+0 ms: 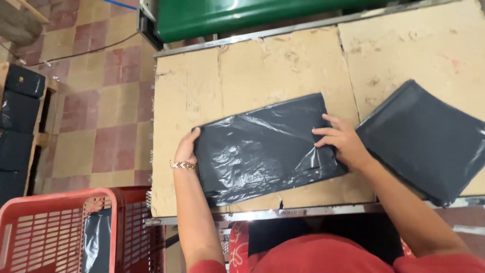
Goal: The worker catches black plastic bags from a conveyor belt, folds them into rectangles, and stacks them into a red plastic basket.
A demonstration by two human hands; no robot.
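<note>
Nearest the camera, the person's red-clothed torso fills the bottom edge, and both bare forearms reach forward over the metal front rim of the cardboard-covered desk. To the lower left stands a red plastic lattice basket on the floor, with a dark plastic piece visible inside it. The left hand, with a patterned bracelet at the wrist, lies along the left edge of a folded black plastic bag; its grip on that edge is mostly hidden, so I cannot tell whether the fingers pinch it or only press against it. The right hand rests flat on the right end of the same bag, fingers spread and open, pressing the plastic down beside a small turned-up fold. The bag lies wrinkled and slightly slanted across the middle of the desk, close to the front rim. Just beside the right hand, to the right, sits a neat stack of dark grey flat plastic bags, overhanging the desk's front edge. Farther off, a green machine cover runs along the desk's back, and black bundles line the tiled floor at far left.
</note>
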